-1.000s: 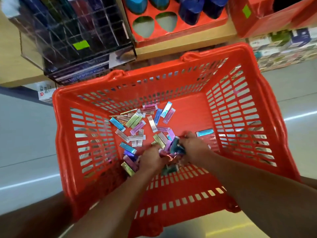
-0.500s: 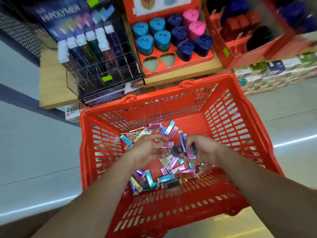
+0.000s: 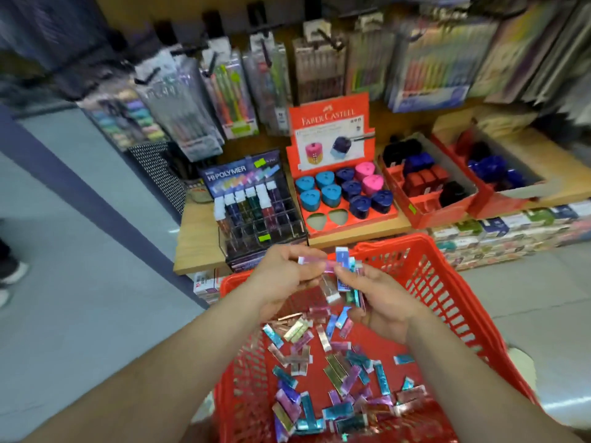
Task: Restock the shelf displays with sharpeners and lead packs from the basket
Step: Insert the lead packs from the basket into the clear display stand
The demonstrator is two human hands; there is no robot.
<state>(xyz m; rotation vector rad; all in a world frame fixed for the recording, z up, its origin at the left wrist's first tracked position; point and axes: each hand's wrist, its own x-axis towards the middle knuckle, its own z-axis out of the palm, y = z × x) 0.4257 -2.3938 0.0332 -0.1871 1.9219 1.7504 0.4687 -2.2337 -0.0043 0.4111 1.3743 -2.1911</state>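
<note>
**Hands up out of the basket, lead packs in both**

Both hands have risen from the basket floor, where they were gathering half a second ago, to the level of its far rim. The view has tipped up as well, so more of the shelving shows.

The basket is red plastic with slotted lattice walls. Loose lead packs lie scattered flat across its floor. They are slim rectangular cases with a glossy, metallic sheen in teal, blue, violet, pink and gold, many with white end caps.

The left hand has its fingers curled and pinches one pink-violet pack, held crosswise, between thumb and fingertips. The far end of that pack reaches the right hand. The right hand is curled round a fanned bundle of blue and teal packs standing roughly upright.

Just beyond the hands, on the pale wooden shelf, stands a clear gridded rack. Tall packs fill its back row and the front cells are bare. Beside it, a red card tray holds rounded-triangle sharpeners in teal, navy and pink, with two open cut-outs at its front left. Blurred blister packs hang above.
</note>
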